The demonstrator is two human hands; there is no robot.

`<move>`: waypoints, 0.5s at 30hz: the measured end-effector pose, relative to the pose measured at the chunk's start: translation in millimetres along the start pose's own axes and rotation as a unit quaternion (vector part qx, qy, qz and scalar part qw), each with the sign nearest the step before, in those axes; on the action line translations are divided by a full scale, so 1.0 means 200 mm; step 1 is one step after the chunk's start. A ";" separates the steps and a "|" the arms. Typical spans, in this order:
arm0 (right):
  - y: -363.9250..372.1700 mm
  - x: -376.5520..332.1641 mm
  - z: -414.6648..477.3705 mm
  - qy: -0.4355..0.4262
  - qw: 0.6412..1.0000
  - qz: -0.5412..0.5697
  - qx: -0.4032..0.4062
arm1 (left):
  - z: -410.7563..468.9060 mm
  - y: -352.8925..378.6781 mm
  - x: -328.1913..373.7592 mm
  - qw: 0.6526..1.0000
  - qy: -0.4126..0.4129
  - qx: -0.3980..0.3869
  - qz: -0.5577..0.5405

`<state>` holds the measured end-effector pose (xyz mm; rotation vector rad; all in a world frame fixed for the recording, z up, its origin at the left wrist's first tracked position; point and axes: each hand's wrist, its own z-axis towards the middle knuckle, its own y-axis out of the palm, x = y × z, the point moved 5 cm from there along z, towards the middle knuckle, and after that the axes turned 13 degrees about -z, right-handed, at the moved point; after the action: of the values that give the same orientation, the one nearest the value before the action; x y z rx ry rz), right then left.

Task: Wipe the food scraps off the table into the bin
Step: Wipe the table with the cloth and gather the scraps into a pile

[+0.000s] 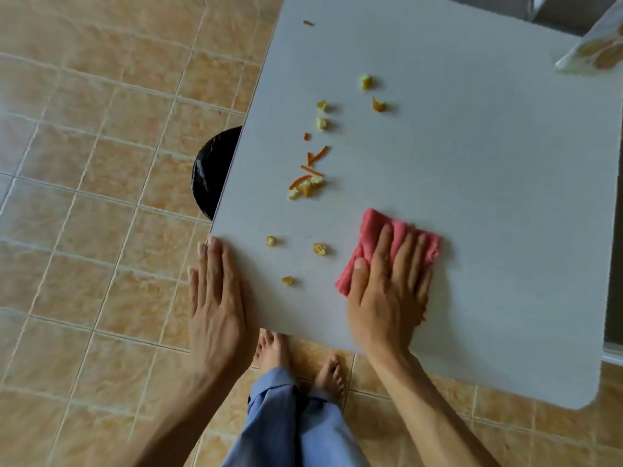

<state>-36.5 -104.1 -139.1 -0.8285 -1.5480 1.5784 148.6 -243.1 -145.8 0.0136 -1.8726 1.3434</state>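
Observation:
Orange and yellow food scraps (307, 185) lie scattered over the left half of the white table (488, 183), with a few more pieces near its front edge. My right hand (387, 291) presses flat on a folded pink cloth (371, 227), just right of the scraps. My left hand (217, 298) rests flat with straight fingers on the table's near left corner and holds nothing. A black bin (214, 170) stands on the floor under the table's left edge, mostly hidden by the tabletop.
A clear plastic bag with orange pieces (593, 48) lies at the table's far right corner. Tan tiled floor (84, 197) surrounds the table. My bare feet (303, 362) stand below the near edge.

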 end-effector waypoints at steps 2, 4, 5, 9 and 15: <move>0.00 -0.09 0.10 -0.157 0.988 0.010 -0.008 | 0.00 0.02 0.00 1.000 0.006 0.018 0.013; 0.00 -0.10 0.23 -0.245 0.969 0.019 -0.017 | 0.00 0.03 -0.01 0.999 0.010 0.028 0.016; 0.01 -0.08 0.30 -0.252 0.968 0.016 -0.014 | 0.00 0.03 0.00 0.999 0.011 0.031 0.014; 0.05 0.07 0.45 -0.086 0.996 -0.005 0.025 | 0.00 0.02 0.01 0.999 0.013 0.029 0.018; -0.05 0.07 -0.23 -0.070 0.997 0.034 0.016 | 0.00 -0.02 -0.02 1.000 0.009 -0.001 0.003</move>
<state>-2.9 -68.3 -130.3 -0.7752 -1.6014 1.7388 152.5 -245.6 -145.4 -0.0041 -1.8611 1.3408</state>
